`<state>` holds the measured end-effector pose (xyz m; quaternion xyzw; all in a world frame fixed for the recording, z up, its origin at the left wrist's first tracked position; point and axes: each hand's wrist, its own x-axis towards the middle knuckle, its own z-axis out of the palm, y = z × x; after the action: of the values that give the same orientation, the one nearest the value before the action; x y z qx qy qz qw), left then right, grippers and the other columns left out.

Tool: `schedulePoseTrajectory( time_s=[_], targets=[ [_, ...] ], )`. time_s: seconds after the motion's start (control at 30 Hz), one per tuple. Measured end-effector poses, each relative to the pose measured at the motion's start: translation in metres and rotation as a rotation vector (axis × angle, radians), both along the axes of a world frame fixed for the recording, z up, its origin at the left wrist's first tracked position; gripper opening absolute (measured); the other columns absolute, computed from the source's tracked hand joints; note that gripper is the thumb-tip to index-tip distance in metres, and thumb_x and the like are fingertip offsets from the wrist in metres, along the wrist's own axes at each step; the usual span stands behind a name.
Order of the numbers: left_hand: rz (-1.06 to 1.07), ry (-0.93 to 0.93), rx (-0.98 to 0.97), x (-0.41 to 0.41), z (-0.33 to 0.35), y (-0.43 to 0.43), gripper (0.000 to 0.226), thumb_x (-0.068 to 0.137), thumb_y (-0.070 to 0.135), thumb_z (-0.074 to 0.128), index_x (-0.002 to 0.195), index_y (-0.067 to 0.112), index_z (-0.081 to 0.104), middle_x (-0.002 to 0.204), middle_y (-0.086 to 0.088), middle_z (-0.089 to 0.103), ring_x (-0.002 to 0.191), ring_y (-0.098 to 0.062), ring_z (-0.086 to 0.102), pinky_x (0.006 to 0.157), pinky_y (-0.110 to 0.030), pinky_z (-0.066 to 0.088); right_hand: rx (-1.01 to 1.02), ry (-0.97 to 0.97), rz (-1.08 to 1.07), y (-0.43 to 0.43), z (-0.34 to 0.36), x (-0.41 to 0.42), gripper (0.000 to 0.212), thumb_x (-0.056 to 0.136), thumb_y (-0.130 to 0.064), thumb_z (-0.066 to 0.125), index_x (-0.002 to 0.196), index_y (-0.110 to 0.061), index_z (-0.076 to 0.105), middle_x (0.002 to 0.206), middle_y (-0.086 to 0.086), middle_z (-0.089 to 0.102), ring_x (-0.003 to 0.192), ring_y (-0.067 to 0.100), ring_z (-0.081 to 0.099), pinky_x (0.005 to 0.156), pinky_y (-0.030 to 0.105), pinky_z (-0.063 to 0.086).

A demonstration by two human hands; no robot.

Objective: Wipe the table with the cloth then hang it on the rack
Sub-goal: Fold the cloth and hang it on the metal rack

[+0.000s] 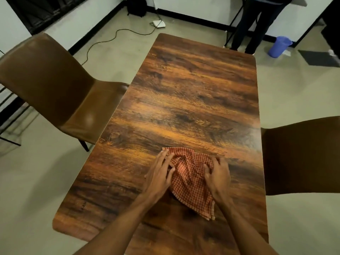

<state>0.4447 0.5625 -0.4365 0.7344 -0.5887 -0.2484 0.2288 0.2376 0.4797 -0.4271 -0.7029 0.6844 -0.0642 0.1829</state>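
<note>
Cloth (191, 178) between brown chairs (55, 85)

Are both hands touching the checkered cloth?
Touching. The head view shows the left hand and the right hand with fingers pressed on the cloth, which lies on the table.

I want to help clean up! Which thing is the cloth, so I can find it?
Find the long wooden table between two brown chairs. At its near end, the person's left hand and right hand press on the cloth. It is the only thing on the table: crumpled, with small orange-and-white checks.
</note>
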Motion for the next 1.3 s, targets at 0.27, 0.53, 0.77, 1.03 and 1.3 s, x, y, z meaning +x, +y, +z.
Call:
schedulePoseTrajectory(
  time_s=[0.27, 0.53, 0.77, 1.03, 1.3],
  targets=[
    [-0.087, -0.237, 0.167, -0.008, -0.017, -0.031, 0.036, 0.1, 0.02, 0.053, 0.134, 0.026, 0.061, 0.146, -0.005, 0.047, 0.137, -0.026, 0.04, 0.108, -0.04, 0.045, 0.099, -0.135, 0.188, 0.001, -0.023, -0.001, 0.037, 0.094, -0.001, 0.059, 0.129, -0.01, 0.069, 0.144, 0.013, 0.055, 0.136, 0.033, 0.047, 0.113, 0.042, 0.042],
    [0.198, -0.039, -0.154, 0.047, 0.038, -0.002, 0.019, 0.089, -0.002, 0.064, 0.103, 0.004, 0.075, 0.099, -0.012, 0.067, 0.092, -0.03, 0.064, 0.084, -0.042, 0.054, -0.017, -0.472, 0.269, -0.007, 0.034, 0.05, 0.026, 0.091, 0.007, 0.064, 0.11, -0.004, 0.078, 0.117, 0.012, 0.068, 0.115, 0.03, 0.06, 0.103, 0.049, 0.048],
    [0.429, -0.14, -0.354, 0.161, 0.109, 0.061, 0.017, 0.089, 0.0, 0.07, 0.105, 0.004, 0.076, 0.104, -0.011, 0.068, 0.095, -0.026, 0.066, 0.085, -0.033, 0.054, -0.147, -0.638, 0.39, 0.01, 0.096, 0.188, 0.026, 0.082, 0.017, 0.07, 0.095, -0.003, 0.08, 0.093, 0.004, 0.066, 0.088, 0.018, 0.062, 0.077, 0.012, 0.044],
    [0.586, -0.188, -0.42, 0.359, 0.161, 0.169, 0.018, 0.094, 0.007, 0.066, 0.111, 0.01, 0.072, 0.106, -0.004, 0.064, 0.097, -0.015, 0.06, 0.088, -0.026, 0.054, -0.203, -0.637, 0.563, 0.084, 0.141, 0.412, 0.021, 0.085, 0.007, 0.072, 0.094, -0.01, 0.079, 0.096, 0.002, 0.067, 0.091, 0.02, 0.061, 0.084, 0.038, 0.054],
    [0.66, -0.227, -0.442, 0.514, 0.192, 0.242, 0.018, 0.095, 0.005, 0.063, 0.111, 0.008, 0.071, 0.104, -0.003, 0.063, 0.098, -0.015, 0.059, 0.092, -0.029, 0.051, -0.131, -0.662, 0.674, 0.141, 0.17, 0.589, 0.015, 0.096, -0.004, 0.068, 0.108, -0.005, 0.076, 0.107, 0.007, 0.067, 0.1, 0.024, 0.064, 0.09, 0.045, 0.06]
  ],
)
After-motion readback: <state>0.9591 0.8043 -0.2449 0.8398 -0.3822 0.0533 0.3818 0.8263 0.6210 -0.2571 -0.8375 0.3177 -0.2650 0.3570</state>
